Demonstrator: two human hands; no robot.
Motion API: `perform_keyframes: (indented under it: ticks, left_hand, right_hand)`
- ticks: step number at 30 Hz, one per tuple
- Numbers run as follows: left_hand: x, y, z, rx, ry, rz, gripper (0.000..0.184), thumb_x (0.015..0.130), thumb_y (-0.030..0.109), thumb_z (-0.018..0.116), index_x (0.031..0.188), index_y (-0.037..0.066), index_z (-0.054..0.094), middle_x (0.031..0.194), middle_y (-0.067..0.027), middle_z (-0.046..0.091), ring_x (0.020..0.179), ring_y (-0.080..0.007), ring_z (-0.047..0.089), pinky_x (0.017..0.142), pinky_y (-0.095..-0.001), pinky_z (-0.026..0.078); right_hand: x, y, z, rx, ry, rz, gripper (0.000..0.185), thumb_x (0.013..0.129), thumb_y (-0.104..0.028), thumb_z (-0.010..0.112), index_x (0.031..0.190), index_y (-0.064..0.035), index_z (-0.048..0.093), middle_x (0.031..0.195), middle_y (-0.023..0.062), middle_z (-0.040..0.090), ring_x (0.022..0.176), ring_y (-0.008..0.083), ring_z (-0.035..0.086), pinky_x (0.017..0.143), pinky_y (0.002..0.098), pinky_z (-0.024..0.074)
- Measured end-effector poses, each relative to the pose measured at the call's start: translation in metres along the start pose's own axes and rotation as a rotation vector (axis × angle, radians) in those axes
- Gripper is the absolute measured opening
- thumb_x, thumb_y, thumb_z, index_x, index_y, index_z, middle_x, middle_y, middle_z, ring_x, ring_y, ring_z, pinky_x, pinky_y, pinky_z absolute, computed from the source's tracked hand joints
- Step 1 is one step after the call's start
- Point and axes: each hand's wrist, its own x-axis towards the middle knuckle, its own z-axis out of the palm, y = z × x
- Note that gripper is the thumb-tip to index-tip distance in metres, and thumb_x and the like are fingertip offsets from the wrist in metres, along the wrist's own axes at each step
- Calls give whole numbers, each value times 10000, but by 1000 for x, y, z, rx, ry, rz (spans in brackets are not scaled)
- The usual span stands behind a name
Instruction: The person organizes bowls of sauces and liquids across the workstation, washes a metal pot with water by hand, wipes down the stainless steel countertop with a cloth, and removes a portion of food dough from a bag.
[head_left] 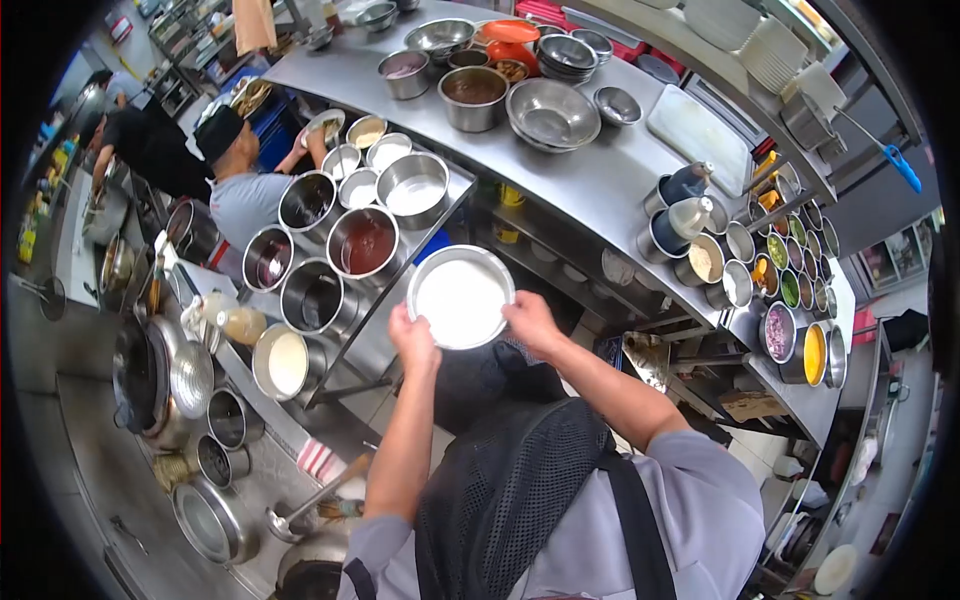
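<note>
Held pot: a round steel pot (461, 340) of white contents is sitting between both hands, its open top facing up.
Left hand: the left hand (414, 343) is grasping the pot at eight o'clock, fingers closed on its side.
Right hand: the right hand (533, 324) is gripping it near four o'clock — fingers curling against the side.
Steel pots: at ten o'clock, a pot of red sauce (363, 242) is standing beside a pot of dark liquid (313, 296); a pot of pale liquid (288, 364) is resting at eight.
Counter: at one o'clock, wide steel bowls (553, 113) are lying stacked; squeeze bottles (688, 215) and a white cutting board (700, 135) are occupying two.
Right side: a container of yellow contents (814, 354) is standing at three.
Lower left: a ladle (290, 520) is lying at seven.
Co-worker: a person in a dark cap (245, 180) is working at ten — beyond the pots.
</note>
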Motion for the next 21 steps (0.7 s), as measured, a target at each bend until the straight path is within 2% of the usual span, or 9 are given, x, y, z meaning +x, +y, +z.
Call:
perform_keyframes:
  ticks: [2,4,6,8,10,14,16,18,21]
  left_hand:
    - [16,-7,65,76,-165,154,337,800,-138,475,1108,-20,547,1057,-104,641,957,-198,633,861,-317,510]
    - [25,14,125,300,-389,216,291,849,-83,531,1132,-13,540,1212,-141,610,1051,-206,617,934,-315,481]
    - [54,-11,166,275,-543,326,279,884,-13,588,1160,16,553,1333,-173,561,1117,-196,593,961,-315,466]
    - [48,16,198,573,-556,596,262,909,19,589,1169,49,576,1398,-184,526,1171,-187,565,983,-315,452]
    - [51,20,200,592,-642,563,250,926,56,604,1176,55,591,1392,-163,533,1210,-183,542,1001,-322,443]
    - [62,-8,140,494,-628,156,163,956,135,651,1071,21,640,1316,-138,596,1142,-172,575,960,-313,456]
    - [51,-5,93,544,-448,35,253,942,179,666,1128,8,658,1086,-95,675,1070,-176,624,953,-309,468]
    - [37,-14,36,444,-345,-135,238,945,142,647,1148,20,675,1083,-64,680,1022,-139,621,941,-286,470]
    - [8,-20,-32,432,-209,-121,213,948,69,611,1152,34,662,1063,-43,677,1001,-131,618,923,-275,473]
  right_hand:
    - [9,-32,-41,104,150,26,204,903,-57,530,1036,49,644,908,121,688,800,220,686,649,380,599]
    - [33,-49,-87,226,206,2,218,916,-66,521,1076,19,641,973,104,705,848,193,697,669,370,600]
    - [60,-56,-129,295,277,-49,224,918,-73,523,1089,10,641,980,91,707,835,186,697,684,362,587]
    - [104,-42,-179,255,353,-139,263,910,-69,514,1128,29,624,1000,105,697,865,201,690,697,366,585]
    - [109,-77,-191,327,503,-110,285,896,-74,516,1138,46,607,1032,127,669,888,240,679,728,402,589]
    - [177,-55,-242,511,665,-90,168,811,-47,581,947,42,538,921,131,536,810,287,587,716,497,595]
    - [188,-67,-250,644,698,-57,190,802,-37,578,956,62,527,986,160,498,875,297,557,760,509,592]
    - [207,-61,-256,714,721,-52,206,847,-63,583,1013,40,516,1046,148,485,963,290,529,853,523,562]
    - [239,-63,-256,706,803,-122,215,940,-176,578,1078,-25,509,1129,106,509,1076,276,521,936,508,507]
